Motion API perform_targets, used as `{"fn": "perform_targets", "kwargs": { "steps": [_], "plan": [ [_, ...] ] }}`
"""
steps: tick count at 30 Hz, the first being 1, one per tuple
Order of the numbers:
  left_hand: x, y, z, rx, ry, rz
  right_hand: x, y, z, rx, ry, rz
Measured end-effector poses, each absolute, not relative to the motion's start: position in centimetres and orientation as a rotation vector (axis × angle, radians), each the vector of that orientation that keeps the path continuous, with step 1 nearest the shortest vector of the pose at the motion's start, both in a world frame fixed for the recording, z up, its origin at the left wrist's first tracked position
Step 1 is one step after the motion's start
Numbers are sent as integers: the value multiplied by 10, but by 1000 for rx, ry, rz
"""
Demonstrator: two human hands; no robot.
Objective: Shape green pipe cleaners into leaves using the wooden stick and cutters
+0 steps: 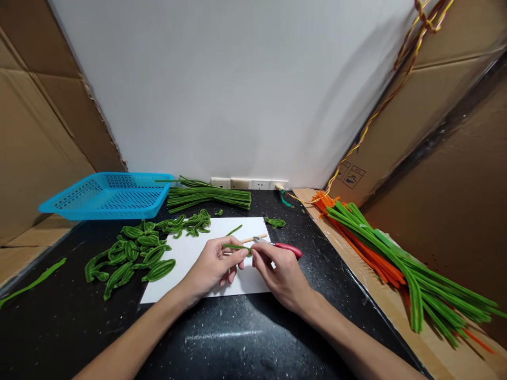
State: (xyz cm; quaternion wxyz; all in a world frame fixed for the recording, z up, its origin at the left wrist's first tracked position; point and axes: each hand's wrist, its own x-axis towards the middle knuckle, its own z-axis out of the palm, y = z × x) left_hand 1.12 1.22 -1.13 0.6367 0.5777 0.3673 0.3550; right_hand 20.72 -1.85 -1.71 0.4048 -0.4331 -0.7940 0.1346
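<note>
My left hand [216, 266] and my right hand [279, 274] meet over a white sheet of paper [186, 253] on the black counter. Both pinch a short green pipe cleaner [236, 247] between thumb and fingers, left hand on its left part, right hand at its right end. Just beyond the fingers lie a thin wooden stick [255, 238] and red-handled pliers [283, 246]. A loose green piece [234, 230] lies on the paper behind them.
Several folded green pipe-cleaner leaves [134, 253] lie left of the paper. A blue plastic basket [106, 195] stands at back left, a bundle of straight green pipe cleaners [209, 195] by the wall. Green and orange pipe cleaners [396, 258] lie on cardboard at right.
</note>
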Motion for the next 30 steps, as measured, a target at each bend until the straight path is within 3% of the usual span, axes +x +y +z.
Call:
{"fn": "perform_targets", "kwargs": {
  "steps": [17,30],
  "plan": [
    [17,-6,-10,1842,1037,979,203,-15,-27,-1142,-2012,128],
    [17,-4,-5,1480,927,985,211,-18,-17,-1079,-1828,915]
  ]
}}
